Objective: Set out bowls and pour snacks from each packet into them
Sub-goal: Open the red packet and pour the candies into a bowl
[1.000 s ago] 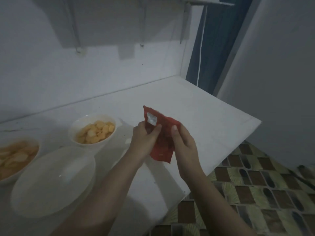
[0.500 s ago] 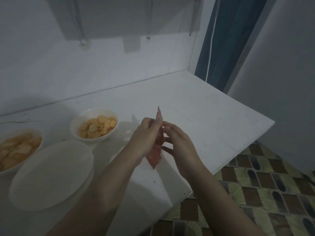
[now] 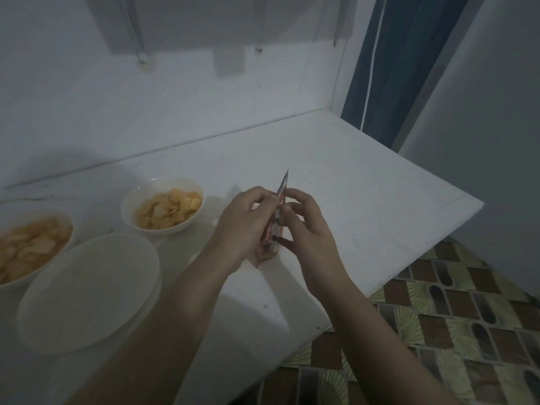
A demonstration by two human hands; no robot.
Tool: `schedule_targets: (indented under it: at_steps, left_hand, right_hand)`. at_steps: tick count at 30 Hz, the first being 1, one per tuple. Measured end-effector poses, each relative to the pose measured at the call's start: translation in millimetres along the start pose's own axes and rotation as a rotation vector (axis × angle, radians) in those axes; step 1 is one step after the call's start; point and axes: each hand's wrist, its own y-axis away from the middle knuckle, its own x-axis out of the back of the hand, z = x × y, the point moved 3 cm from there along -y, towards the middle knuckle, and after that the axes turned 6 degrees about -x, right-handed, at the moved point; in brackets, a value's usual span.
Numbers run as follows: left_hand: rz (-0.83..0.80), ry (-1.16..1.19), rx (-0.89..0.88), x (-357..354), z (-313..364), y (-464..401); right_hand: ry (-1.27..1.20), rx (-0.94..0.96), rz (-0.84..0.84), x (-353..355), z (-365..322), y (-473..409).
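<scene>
A red snack packet [image 3: 270, 247] is held edge-on above the white counter [image 3: 350, 206], between both hands. My left hand [image 3: 245, 226] grips its left side, fingers curled near the top edge. My right hand [image 3: 304, 226] pinches the right side with thumb and fingertips. A white bowl [image 3: 131, 211] holding yellow chips stands left of the hands. A second white bowl [image 3: 68, 229] with chips sits at the far left edge. An empty white bowl [image 3: 87, 290] stands nearest me, beside my left forearm.
The counter ends in a front edge and a right corner [image 3: 479, 203], with patterned floor tiles [image 3: 438, 317] below. A white wall runs behind; a dark blue curtain [image 3: 394, 68] hangs at the back right. Shelf brackets [image 3: 140, 39] hang above.
The packet has turned from flat-on to edge-on between my hands. Both hands have closed in on its top edge, and the view has tilted slightly.
</scene>
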Motion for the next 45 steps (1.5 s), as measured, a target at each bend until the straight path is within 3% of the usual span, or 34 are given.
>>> schedule_targets:
  at_steps: [4,7,16,23,28,32,38,43,45]
  left_hand:
    - [-0.056,-0.159,-0.078,-1.7,6.7,2.7]
    - [-0.201,-0.175,-0.053,-0.7,8.0,6.9]
    - [-0.362,-0.389,-0.069,10.2,11.1,3.4]
    - [-0.2,-0.315,-0.237,8.1,6.0,5.1]
    - [-0.116,-0.05,-0.097,1.2,-7.3,0.8]
    - [-0.058,0.08,-0.014,2.6,-14.3,0.1]
    - [-0.089,-0.078,-0.156,7.3,-11.3,-4.7]
    - [0.104,-0.308,-0.263,19.2,-3.0,-3.4]
    - [0.149,-0.404,-0.293,18.0,0.3,-2.3]
  right_hand:
    - [0.021,-0.091,0.009,1.6,0.0,-1.4]
    - [0.006,-0.134,-0.037,5.7,-5.3,-1.0]
    - [0.183,-0.081,-0.163,2.7,-17.1,2.5]
    - [0.259,0.09,-0.132,1.8,-26.0,-8.1]
    - [0.404,0.218,0.028,-1.5,-31.6,-8.9]
    - [0.393,0.15,0.053,0.8,-26.9,-12.1]
    - [0.58,0.105,-0.051,-3.4,-34.7,-10.5]
    - [0.696,0.107,0.145,13.3,-31.7,-16.3]
    - [0.712,0.084,0.106,8.2,-33.2,-13.3]
